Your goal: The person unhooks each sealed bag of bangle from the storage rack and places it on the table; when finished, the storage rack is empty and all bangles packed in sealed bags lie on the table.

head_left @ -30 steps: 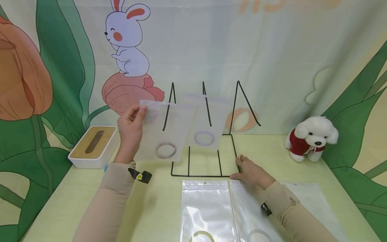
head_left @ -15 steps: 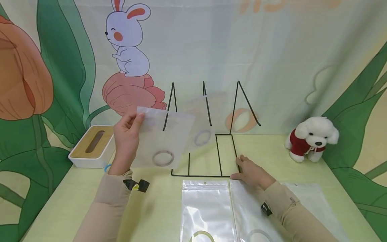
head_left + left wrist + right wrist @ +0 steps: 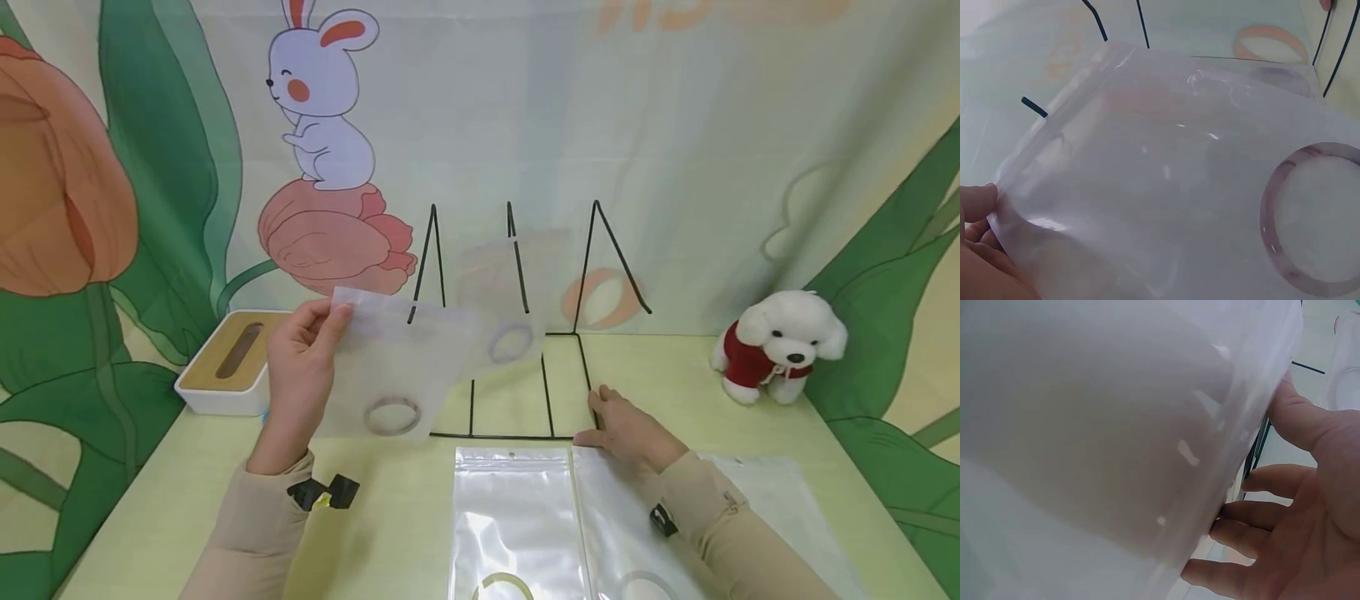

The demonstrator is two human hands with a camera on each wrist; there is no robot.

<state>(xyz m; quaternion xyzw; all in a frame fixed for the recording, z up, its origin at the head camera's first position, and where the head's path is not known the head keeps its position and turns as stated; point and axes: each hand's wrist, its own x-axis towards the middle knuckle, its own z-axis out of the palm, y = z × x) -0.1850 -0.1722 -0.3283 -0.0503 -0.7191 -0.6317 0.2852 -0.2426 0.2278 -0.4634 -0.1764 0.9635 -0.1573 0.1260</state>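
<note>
My left hand [image 3: 300, 354] pinches the upper left corner of a translucent zip bag [image 3: 397, 350]. A purplish ring, like a bangle [image 3: 392, 415], lies inside it. The bag's top edge is at the tip of the black wire rack's left hook [image 3: 420, 267]; the hole is not clearly visible. A second zip bag [image 3: 480, 292] with a pale purple ring [image 3: 511, 342] hangs tilted at the middle hook. My right hand [image 3: 630, 429] rests on the front right corner of the rack [image 3: 550, 408], thumb and fingers spread, above the flat bags.
A zip bag [image 3: 517, 492] with a yellowish ring and another bag [image 3: 611, 508] lie in front of the rack, with one more [image 3: 772, 492] to the right. A wood-topped white box [image 3: 217, 400] stands left, a plush dog [image 3: 783, 342] right. The right hook [image 3: 621, 254] bears nothing.
My left hand has come down and toward me, bringing the bag along the left hook to its tip. The bag at the middle hook has swung. My right hand stays on the rack.
</note>
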